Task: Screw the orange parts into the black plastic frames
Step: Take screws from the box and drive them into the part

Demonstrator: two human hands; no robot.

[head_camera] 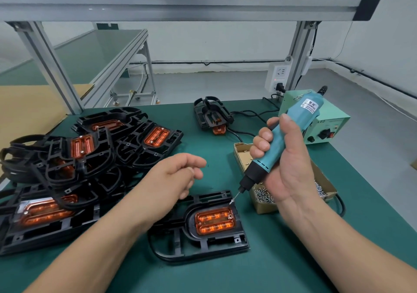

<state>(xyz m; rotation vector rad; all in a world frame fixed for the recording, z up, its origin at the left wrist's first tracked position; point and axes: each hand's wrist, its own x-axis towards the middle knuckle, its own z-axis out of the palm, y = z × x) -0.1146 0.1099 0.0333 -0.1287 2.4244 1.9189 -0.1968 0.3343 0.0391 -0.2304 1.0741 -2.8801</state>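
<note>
A black plastic frame [209, 245] lies flat on the green mat in front of me, with an orange part [215, 222] seated in it. My right hand [284, 159] grips a teal electric screwdriver [286, 139], tilted, its bit carrying a screw [231, 201] just above the orange part's upper right corner. My left hand [178, 175] hovers above the frame's left end, fingers loosely curled, holding nothing that I can see.
A heap of black frames with orange parts [79, 157] fills the left of the mat. A lone frame [212, 114] lies at the back. A cardboard box of screws [264, 198] sits right of the frame, a green power supply [325, 123] behind it.
</note>
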